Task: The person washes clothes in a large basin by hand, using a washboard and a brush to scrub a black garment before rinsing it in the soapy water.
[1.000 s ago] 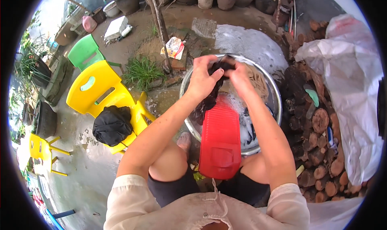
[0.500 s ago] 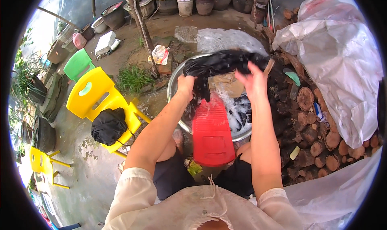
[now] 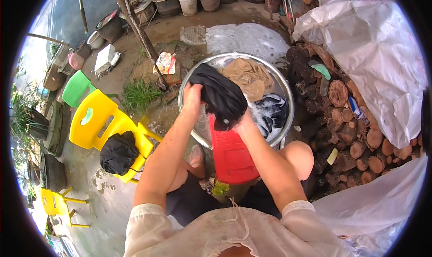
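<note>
A wet black garment [image 3: 220, 95] is bunched up over the near left part of a round metal basin [image 3: 289, 122]. Its upper left end is gripped by my left hand [image 3: 192, 99], fingers closed round the cloth. My right hand [image 3: 244, 124] grasps the lower right end, with its fingers mostly hidden by the fabric. Under the garment a red plastic washboard [image 3: 234, 160] leans out of the basin toward me, between my legs. Inside the basin, a tan cloth [image 3: 247, 77] lies at the far side and a dark soapy garment [image 3: 272, 115] at the right.
Stacked logs [image 3: 339, 122] and a silvery plastic sheet [image 3: 364, 54] border the right side. At left stand a yellow chair [image 3: 96, 122] holding a black bundle [image 3: 119, 153] and a green chair [image 3: 76, 89]. Foam [image 3: 247, 38] covers ground beyond the basin; a thin trunk [image 3: 141, 36] rises nearby.
The black garment, stretched wide across the basin before, is now gathered and nearer the washboard. My right hand has come down and left, from spread fingers to gripping cloth. The view has shifted slightly.
</note>
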### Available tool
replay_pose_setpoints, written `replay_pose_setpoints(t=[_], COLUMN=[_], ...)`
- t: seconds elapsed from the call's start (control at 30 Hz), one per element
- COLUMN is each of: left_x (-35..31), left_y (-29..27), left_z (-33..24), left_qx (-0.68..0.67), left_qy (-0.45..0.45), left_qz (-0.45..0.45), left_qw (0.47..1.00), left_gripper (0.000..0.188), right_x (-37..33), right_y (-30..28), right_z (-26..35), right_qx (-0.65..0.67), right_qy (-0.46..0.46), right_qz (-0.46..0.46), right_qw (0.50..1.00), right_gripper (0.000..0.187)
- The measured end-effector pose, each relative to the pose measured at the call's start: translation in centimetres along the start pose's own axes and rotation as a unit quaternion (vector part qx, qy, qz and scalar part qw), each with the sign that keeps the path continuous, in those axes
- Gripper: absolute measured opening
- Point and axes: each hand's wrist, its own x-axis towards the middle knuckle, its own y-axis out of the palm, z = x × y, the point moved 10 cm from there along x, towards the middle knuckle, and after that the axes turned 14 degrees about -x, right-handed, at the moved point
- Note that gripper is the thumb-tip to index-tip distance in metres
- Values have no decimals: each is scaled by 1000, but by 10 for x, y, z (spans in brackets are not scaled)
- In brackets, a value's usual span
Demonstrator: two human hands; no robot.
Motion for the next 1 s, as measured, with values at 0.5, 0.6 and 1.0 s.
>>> replay_pose_setpoints(t=[0.5, 0.6, 1.0], left_x=[38, 53, 41], left_y=[27, 18, 59], left_z=[-4, 18, 4], left_qx=[36, 99, 618], left_qy=[71, 61, 255], left_qz=[26, -12, 69], left_qw=[997, 993, 740], left_gripper=[31, 33, 26], right_x=[35, 41, 29], right_y=[-72, -65, -31], right_z=[64, 78, 105], right_qx=[-312, -523, -671], right_qy=[120, 14, -63], right_qz=[-163, -135, -112], right_qw=[928, 842, 731], right_gripper=[28, 27, 19])
